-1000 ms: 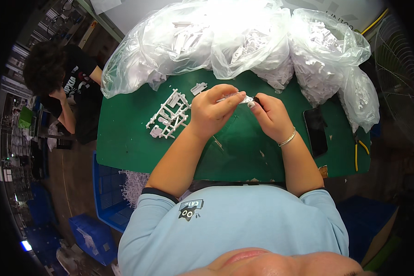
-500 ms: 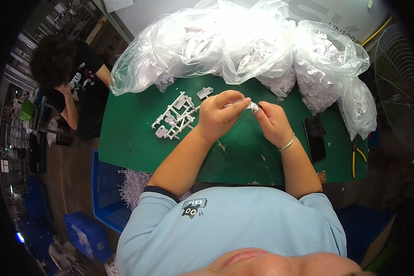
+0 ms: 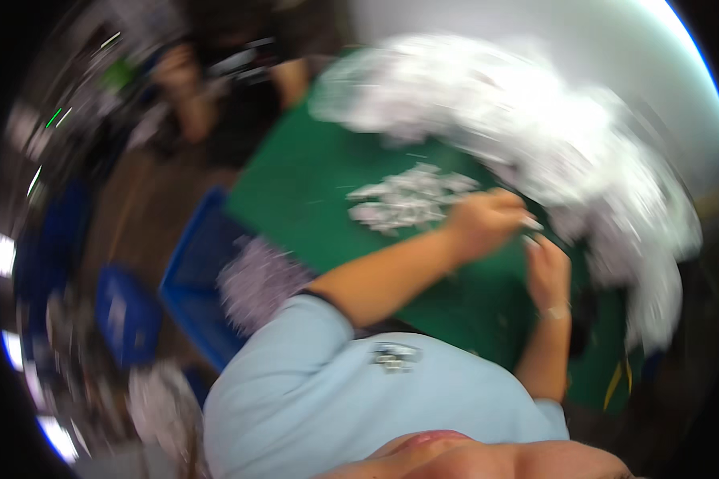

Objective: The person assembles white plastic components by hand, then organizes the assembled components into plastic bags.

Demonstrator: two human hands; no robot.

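Observation:
My left hand (image 3: 491,219) is closed in a pinch above the green table (image 3: 284,188). A small white plastic part (image 3: 532,224) sticks out from its fingertips toward my right hand (image 3: 550,271). That hand is closed too, its fingertips just below the part. Something pale shows at them, too smeared to make out. Beyond my left wrist lies a loose pile of white plastic parts (image 3: 407,198), blurred by motion.
Clear plastic bags (image 3: 527,120) full of white pieces line the table's far and right side. A blue crate (image 3: 196,279) with thin white scraps (image 3: 260,283) stands at lower left. Yellow-handled pliers (image 3: 613,387) lie near right. Another person's arm (image 3: 182,92) shows at upper left.
The whole view has swung round and blurred, so the table now appears tilted. The white pile looks more spread out. My hands stay close together at the small white part.

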